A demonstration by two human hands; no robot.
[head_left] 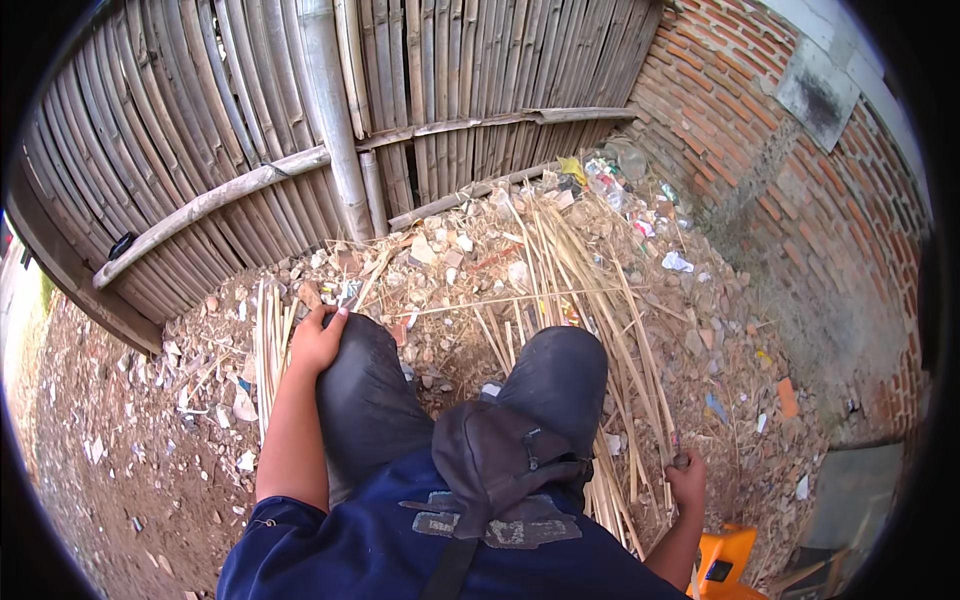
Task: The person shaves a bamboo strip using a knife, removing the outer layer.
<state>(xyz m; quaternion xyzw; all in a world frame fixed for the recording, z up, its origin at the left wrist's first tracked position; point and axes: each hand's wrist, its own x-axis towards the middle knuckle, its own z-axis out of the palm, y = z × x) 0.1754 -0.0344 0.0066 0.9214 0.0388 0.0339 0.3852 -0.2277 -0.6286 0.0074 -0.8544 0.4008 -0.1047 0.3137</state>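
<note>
My left hand (318, 340) rests by my left knee with its fingers bent and thumb pressed in. A small pale thing shows near its fingertips, but I cannot make out whether it is held. Beside that hand lies a small bundle of bamboo strips (272, 350). At the lower right my right hand (687, 480) is closed round something with a dark, rounded end, too small to name. It is next to a long pile of split bamboo strips (625, 350), which runs from the fence past my right knee. One thin strip (500, 300) lies crosswise in front of my knees.
A bamboo fence (480, 70) stands ahead, and a brick wall (720, 110) on the right. Stones and litter cover the rubble ground (180, 450). An orange object (728, 560) stands by my right forearm, near a grey panel (850, 490). A dark bag (490, 450) hangs at my waist.
</note>
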